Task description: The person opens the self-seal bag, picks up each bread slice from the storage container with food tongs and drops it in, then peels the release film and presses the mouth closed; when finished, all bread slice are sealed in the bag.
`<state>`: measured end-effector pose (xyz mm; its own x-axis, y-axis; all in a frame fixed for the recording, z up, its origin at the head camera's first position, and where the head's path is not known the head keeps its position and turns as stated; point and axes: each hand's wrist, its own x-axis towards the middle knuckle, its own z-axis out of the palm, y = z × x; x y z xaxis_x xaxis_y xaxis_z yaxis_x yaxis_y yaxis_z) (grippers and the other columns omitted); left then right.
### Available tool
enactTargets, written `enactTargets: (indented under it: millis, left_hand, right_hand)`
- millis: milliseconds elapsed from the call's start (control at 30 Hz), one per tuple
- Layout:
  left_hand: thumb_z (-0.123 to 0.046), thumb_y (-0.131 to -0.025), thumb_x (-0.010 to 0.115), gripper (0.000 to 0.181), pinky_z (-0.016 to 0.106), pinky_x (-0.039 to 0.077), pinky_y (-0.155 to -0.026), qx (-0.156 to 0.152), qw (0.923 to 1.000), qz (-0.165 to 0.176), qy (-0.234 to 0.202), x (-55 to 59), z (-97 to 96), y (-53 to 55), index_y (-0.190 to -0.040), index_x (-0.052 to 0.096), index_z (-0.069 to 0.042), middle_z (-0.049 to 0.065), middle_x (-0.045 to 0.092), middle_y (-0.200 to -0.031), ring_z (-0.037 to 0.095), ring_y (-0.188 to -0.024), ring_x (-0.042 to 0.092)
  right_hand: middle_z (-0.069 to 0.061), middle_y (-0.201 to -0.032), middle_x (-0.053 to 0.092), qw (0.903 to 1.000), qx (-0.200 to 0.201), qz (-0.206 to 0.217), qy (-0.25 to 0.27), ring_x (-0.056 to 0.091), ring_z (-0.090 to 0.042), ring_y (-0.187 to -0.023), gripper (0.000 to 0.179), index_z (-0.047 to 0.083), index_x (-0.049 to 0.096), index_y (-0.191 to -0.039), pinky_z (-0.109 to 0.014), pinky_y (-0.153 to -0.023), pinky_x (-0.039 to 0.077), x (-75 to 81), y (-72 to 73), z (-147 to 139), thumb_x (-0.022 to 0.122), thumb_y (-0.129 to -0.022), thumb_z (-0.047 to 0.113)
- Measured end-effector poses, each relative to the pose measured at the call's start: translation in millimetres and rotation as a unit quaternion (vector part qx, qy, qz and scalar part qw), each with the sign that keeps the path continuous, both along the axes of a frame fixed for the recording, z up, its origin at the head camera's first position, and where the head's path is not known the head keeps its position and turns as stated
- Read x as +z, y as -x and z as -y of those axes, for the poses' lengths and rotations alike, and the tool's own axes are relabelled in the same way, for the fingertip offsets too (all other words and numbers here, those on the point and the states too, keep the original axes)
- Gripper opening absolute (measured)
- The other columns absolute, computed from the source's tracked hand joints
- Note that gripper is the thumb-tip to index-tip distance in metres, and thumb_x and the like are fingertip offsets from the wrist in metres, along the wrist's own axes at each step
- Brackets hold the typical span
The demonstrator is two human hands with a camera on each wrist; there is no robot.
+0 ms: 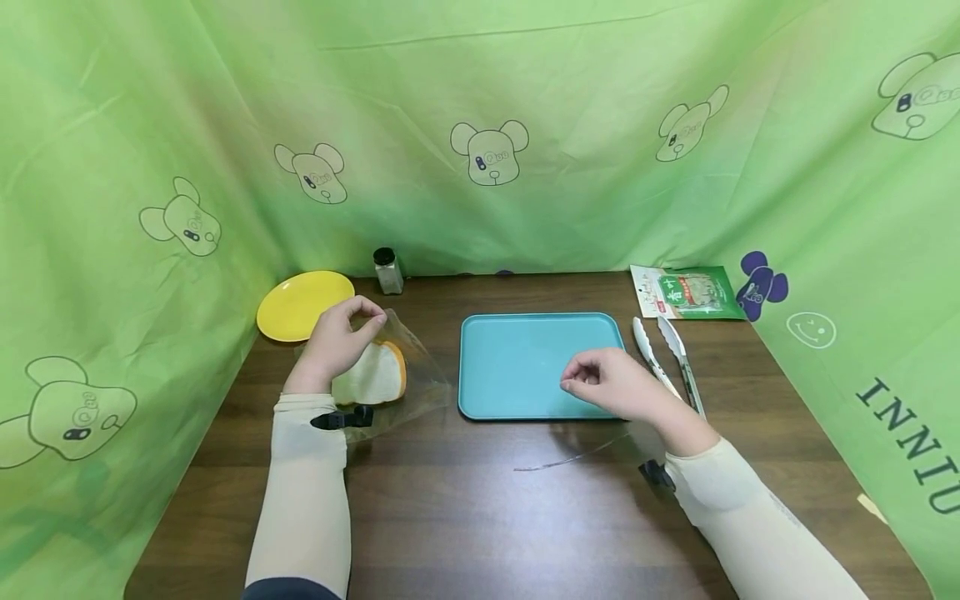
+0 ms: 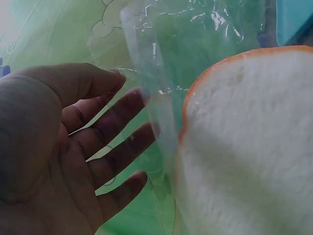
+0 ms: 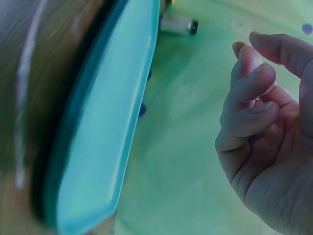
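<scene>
My left hand [image 1: 337, 342] pinches the edge of a clear plastic bag [image 1: 427, 367] between thumb and forefinger. The other fingers are spread in the left wrist view. Inside the bag is a slice of bread [image 1: 378, 375] with an orange-brown crust, large in the left wrist view [image 2: 249, 142]. My right hand [image 1: 611, 379] hovers over the right front corner of a blue tray [image 1: 532, 358], fingers loosely curled, with nothing visible in them. Below it is a thin clear strip [image 1: 570, 458]; whether it touches the table cannot be told.
A yellow plate [image 1: 292, 308] is at the back left, beside a shaker with a black lid [image 1: 387, 271]. Metal tongs [image 1: 684, 358] lie right of the tray. A green and white packet [image 1: 686, 292] is at the back right. Green cloth [image 1: 420, 225] surrounds the wooden table [image 1: 465, 525].
</scene>
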<state>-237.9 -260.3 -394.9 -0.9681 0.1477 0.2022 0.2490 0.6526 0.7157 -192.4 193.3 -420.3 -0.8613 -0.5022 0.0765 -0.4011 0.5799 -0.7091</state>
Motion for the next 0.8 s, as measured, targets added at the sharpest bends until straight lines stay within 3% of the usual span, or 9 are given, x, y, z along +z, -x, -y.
enactTargets:
  millis: [233, 433, 633, 800]
  left_hand:
    - [-0.031, -0.106, 0.064, 0.02, 0.056, 0.042, -0.105, 0.0, 0.9999, -0.004, -0.014, 3.8, -1.6, -2.7, -0.11, 0.07, -0.012, 0.008, 0.07, -0.113, 0.029, -0.116, 0.059]
    - [-0.027, -0.105, 0.067, 0.019, 0.05, 0.044, -0.099, 0.003, 0.9983, -0.032, -0.049, 6.2, -4.0, -4.4, -0.11, 0.071, -0.009, 0.009, 0.071, -0.107, 0.025, -0.106, 0.061]
    - [-0.028, -0.105, 0.068, 0.021, 0.037, 0.046, -0.094, 0.003, 0.995, -0.062, -0.079, 8.9, -5.7, -6.4, -0.11, 0.072, -0.008, 0.008, 0.07, -0.101, 0.019, -0.098, 0.061]
    - [-0.028, -0.104, 0.069, 0.02, 0.032, 0.048, -0.089, -0.004, 0.9923, -0.071, -0.101, 12.2, -8.2, -8.6, -0.11, 0.072, -0.009, 0.006, 0.07, -0.1, 0.017, -0.094, 0.062]
  right_hand:
    - [0.008, -0.081, 0.065, 0.9987, 0.048, 0.017, 0.0, 0.059, -0.013, -0.07, 0.011, 0.013, 0.077, -0.101, -0.029, -0.065, 0.051, -2.5, 13.7, 41.8, 0.078, -0.094, 0.022]
    - [0.004, -0.088, 0.067, 0.9929, 0.093, 0.074, -0.001, 0.063, -0.014, -0.069, 0.034, 0.001, 0.072, -0.119, -0.03, -0.064, 0.053, -4.7, 21.1, 76.8, 0.078, -0.094, 0.023]
    - [0.002, -0.095, 0.071, 0.9835, 0.107, 0.146, -0.004, 0.068, -0.018, -0.068, 0.044, 0.001, 0.069, -0.127, -0.033, -0.059, 0.055, -12.1, 27.2, 104.1, 0.079, -0.094, 0.029]
    - [0.002, -0.096, 0.072, 0.9822, 0.103, 0.157, 0.002, 0.07, -0.02, -0.07, 0.048, 0.001, 0.068, -0.13, -0.03, -0.058, 0.054, -19.1, 32.3, 121.2, 0.08, -0.094, 0.03]
